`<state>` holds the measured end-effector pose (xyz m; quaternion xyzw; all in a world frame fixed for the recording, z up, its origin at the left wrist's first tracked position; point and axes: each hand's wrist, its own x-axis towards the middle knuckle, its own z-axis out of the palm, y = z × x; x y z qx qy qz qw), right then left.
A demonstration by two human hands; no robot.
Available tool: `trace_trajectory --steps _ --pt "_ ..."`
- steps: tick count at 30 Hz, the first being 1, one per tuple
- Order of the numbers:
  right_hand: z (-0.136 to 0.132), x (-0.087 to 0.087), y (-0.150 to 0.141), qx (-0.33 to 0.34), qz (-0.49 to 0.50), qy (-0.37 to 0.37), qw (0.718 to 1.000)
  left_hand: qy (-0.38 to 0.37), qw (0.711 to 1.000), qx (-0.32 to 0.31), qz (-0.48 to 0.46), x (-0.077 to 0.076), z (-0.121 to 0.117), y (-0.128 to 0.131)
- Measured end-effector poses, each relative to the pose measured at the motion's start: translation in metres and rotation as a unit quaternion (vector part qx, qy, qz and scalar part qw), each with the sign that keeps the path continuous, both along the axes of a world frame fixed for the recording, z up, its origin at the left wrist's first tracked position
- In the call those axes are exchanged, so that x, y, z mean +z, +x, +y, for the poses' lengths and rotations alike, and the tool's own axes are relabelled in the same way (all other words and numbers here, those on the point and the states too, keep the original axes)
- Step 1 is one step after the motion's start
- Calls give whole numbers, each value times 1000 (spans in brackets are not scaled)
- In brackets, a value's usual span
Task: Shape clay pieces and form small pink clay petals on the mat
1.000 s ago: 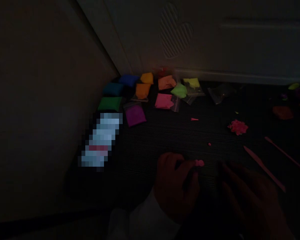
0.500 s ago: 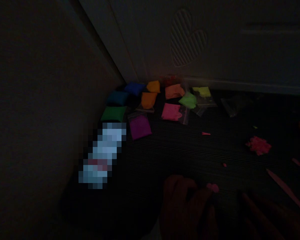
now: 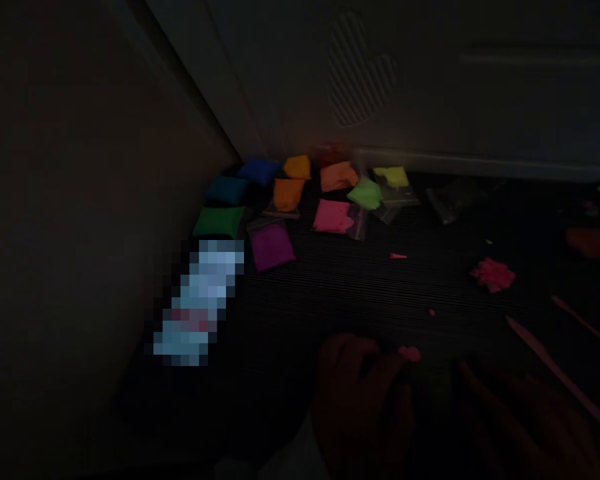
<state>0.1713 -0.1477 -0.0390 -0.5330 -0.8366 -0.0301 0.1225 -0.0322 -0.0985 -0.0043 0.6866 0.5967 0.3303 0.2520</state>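
The light is very dim. My left hand [image 3: 363, 400] is low in the middle, its fingers curled, with a small rounded piece of pink modelling clay [image 3: 410, 353] at the tips of thumb and index finger. To its right my right hand [image 3: 525, 420] holds nothing that I can see; its fingers are stretched out, partly lost in the dark. Just beyond lie a tiny pink crumb [image 3: 431, 312] and a thin pink clay sliver [image 3: 398, 256]. A flower-like pink-red clay lump [image 3: 494, 275] sits farther right. Near my right hand is a pink knife-shaped modelling tool [image 3: 553, 367].
A second thin tool [image 3: 585, 323] lies at the right. Bags of coloured clay, among them purple [image 3: 273, 247], green [image 3: 219, 221] and pink [image 3: 333, 217], line the back by a panel with a heart relief [image 3: 360, 70]. A glowing, pixelated screen-like rectangle [image 3: 200, 303] stands left.
The whole view has shifted, so things appear farther left and slightly higher, and more shows at the right edge. Both hands keep about the same place and pose on the table.
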Motion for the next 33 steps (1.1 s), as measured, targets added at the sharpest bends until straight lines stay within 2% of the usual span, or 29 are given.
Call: trace_trajectory --steps 2,4,10,21,24,28,33 --pt "3 6 -3 -57 -3 -24 998 -8 1000 -12 5 3 1 -1" --pt "6 10 -6 -66 18 -42 997 -13 999 -48 17 2 1 -3" --pt "10 17 -12 -106 68 -66 990 27 994 -89 65 -9 3 -7" --pt "10 18 -18 -117 60 -51 990 85 988 -92 89 -10 4 -4" --pt "12 18 -17 -120 78 -60 988 110 981 -118 103 -11 2 -1" --pt "13 19 -17 -123 93 -72 986 100 969 -170 152 -13 -3 10" --pt "13 19 -17 -124 106 -71 984 104 962 -172 187 -15 -8 26"
